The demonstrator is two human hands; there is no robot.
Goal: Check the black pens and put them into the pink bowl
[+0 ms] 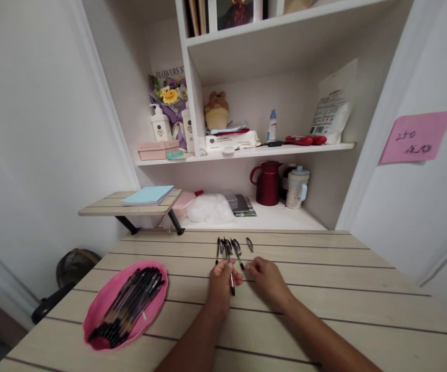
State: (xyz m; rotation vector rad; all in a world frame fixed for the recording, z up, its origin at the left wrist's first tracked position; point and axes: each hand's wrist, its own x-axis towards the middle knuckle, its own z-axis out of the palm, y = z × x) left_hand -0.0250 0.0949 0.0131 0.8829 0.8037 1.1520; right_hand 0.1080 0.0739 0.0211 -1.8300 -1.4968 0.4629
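Note:
In the head view my left hand (219, 281) is closed around a clear-barrelled pen (232, 285), which points away from me across the tabletop. My right hand (267, 279) rests on the table just to the right, fingers curled in; whatever may be between its fingertips is hidden. Close to those fingertips ends another black pen (239, 259). Beyond both hands lie a slim dark pen (218, 250) and several dark clear pen caps, one cap (250, 244) apart on the right. A pink scalloped tray (107, 289) at left holds a pile of black pens (138, 294).
A wooden riser (103, 205) with blue paper (149, 195) stands at the back left. Behind the table, a white shelf unit (304, 150) holds a red jug (269, 183), a speckled cup (296, 188) and bottles. A pink note (417, 137) is stuck on the right wall.

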